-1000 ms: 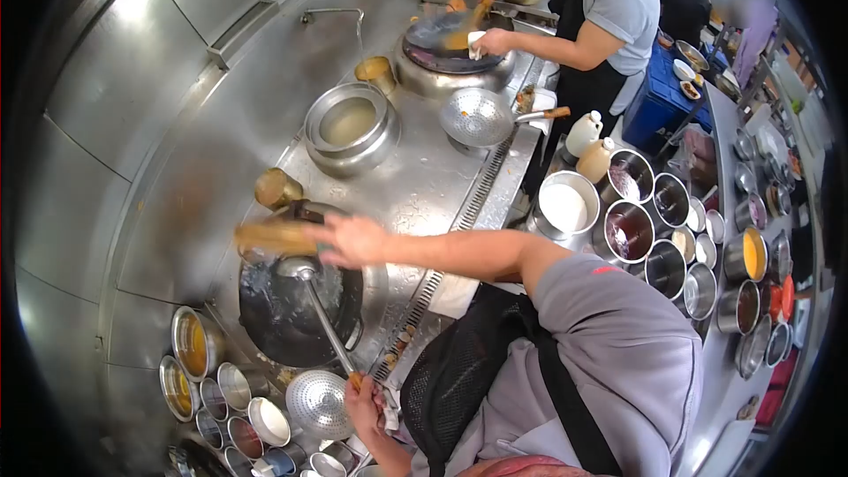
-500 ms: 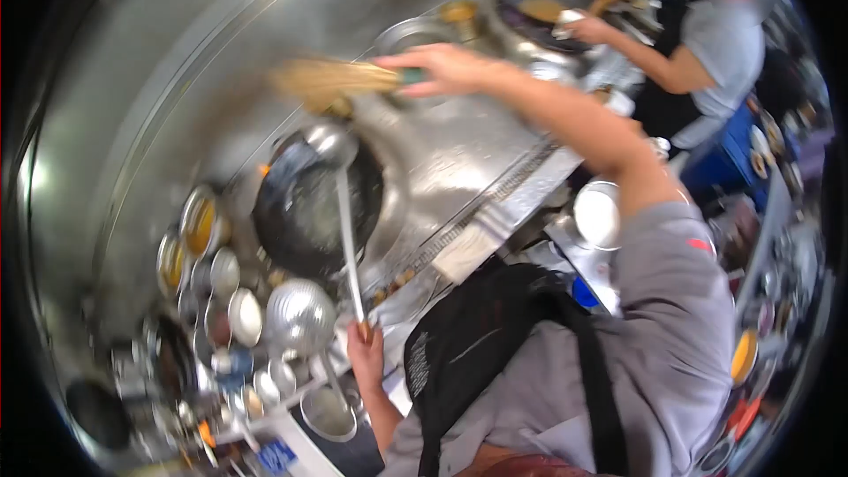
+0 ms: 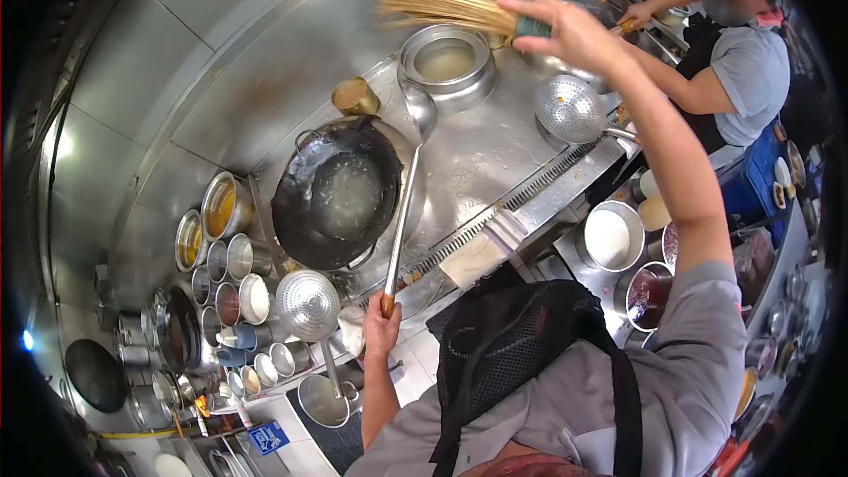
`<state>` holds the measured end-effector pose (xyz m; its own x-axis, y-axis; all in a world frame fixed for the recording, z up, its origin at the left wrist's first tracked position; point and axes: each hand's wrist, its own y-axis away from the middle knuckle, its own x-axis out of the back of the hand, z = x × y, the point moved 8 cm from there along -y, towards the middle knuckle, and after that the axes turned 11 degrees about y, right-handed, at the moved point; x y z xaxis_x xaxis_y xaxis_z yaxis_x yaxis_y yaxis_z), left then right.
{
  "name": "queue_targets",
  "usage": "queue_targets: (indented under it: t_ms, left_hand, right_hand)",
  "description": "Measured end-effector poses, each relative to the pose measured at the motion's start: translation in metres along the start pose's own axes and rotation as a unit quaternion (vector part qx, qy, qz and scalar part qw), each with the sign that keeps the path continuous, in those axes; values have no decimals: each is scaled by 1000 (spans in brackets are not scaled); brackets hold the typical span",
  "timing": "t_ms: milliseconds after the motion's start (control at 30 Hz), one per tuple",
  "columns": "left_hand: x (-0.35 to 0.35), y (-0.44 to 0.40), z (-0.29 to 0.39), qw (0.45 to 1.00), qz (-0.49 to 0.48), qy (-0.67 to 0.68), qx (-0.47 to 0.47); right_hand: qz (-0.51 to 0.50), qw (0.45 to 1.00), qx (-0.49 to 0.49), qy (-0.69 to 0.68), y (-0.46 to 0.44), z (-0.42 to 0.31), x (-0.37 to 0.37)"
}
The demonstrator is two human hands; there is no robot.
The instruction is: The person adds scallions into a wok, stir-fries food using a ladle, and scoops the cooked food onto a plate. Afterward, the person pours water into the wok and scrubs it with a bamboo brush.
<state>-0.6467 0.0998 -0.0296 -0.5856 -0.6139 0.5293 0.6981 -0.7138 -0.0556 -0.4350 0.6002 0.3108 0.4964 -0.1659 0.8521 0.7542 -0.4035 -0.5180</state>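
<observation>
My left hand (image 3: 382, 329) is wrapped round the wooden end of a long steel ladle (image 3: 405, 219). The ladle points away from me, its bowl over the stove top between the wok and a round steel pot. In my right hand (image 3: 570, 31), a bamboo wok brush (image 3: 450, 11) is gripped by its green-bound end. Its bristles point left, held above the pot (image 3: 448, 66), which has cloudy liquid in it. To the left, a black wok (image 3: 296, 216) sits on the burner with some cloudy liquid in its bottom.
A skimmer (image 3: 307, 305) rests near the wok, and a second skimmer (image 3: 571, 109) lies to the right. Several seasoning containers (image 3: 254, 299) stand at the left. A co-worker (image 3: 751, 71) works at the upper right. A white-filled pot (image 3: 609, 238) stands near my right side.
My right hand has carried the brush from above the wok to the right, over the pot. The ladle's bowl has swung right, off the wok.
</observation>
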Motion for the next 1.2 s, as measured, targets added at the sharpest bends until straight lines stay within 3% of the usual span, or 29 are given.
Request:
queue_targets:
  t_ms: [33,67,100,133,200,233,267,300,333,400,433,467,500,567,700,767,800,833,900,933,967,1000,1033,1067,1167,1200]
  left_hand:
    - [-1,3,7,1000,0,2,-1]
    - [-7,2,15,1000,-22,7,20]
    - [-12,3,18,998,-43,11,46]
    - [-14,9,16,996,-47,29,72]
    - [-7,19,9,995,-37,50,82]
    - [-2,20,8,993,-31,72,83]
    - [5,20,13,994,-16,84,62]
    - [16,20,15,998,0,22,52]
    - [28,21,16,998,30,-3,54]
    - [49,26,11,992,68,-63,83]
    - [61,26,6,987,79,-96,107]
    - [72,26,7,979,90,-133,125]
    - [82,26,-3,972,102,-175,121]
    - [98,22,-22,951,80,-260,146]
    - [128,7,-31,912,55,-369,169]
    - [147,3,-35,892,99,-430,102]
    - [153,-1,-47,895,81,-420,130]
    - [161,-1,-64,896,81,-417,131]
    - [157,-9,-117,987,15,-121,102]
    - [158,-10,-134,996,28,-79,8]
    - [165,-8,-129,997,27,-74,5]
    - [160,0,-137,953,-3,237,190]
    - [139,17,-133,780,-35,516,352]
    - [140,21,-130,778,-37,521,351]
    - [139,27,-127,723,-23,614,316]
    - [140,30,-126,691,-28,653,309]
  right_hand:
    - [69,992,87,-66,10,6,-32]
    - [-28,992,121,-33,22,3,-64]
    - [-231,966,56,100,35,-15,-80]
    - [-275,941,86,180,45,-18,-99]
    - [-306,927,94,195,58,-2,-128]
    - [-305,927,109,190,66,3,-139]
    - [-240,959,42,144,69,17,-139]
    - [-178,979,-26,93,75,28,-142]
    - [-188,978,-12,85,86,23,-161]
    - [-9,991,-86,-100,101,19,-157]
    - [-15,992,-77,-101,111,4,-164]
    - [-81,932,-228,-271,129,-3,-182]
    - [-143,816,-367,-422,154,-17,-205]
    - [-115,732,-395,-543,184,-46,-250]
    - [-185,767,-386,-478,193,-103,-280]
    - [-205,844,-294,-399,174,-134,-276]
    - [-166,884,-242,-363,161,-147,-277]
    - [-167,885,-241,-361,152,-159,-283]
    - [-138,927,-147,-315,115,-210,-272]
    - [-104,953,-83,-273,99,-239,-264]
    - [-152,944,-71,-285,90,-265,-280]
    - [-179,953,-24,-241,77,-301,-274]
    - [-194,957,46,-210,67,-335,-283]
    - [-246,954,101,-140,62,-367,-302]
    - [-247,927,279,-42,42,-441,-347]
    - [-250,927,278,0,29,-445,-362]
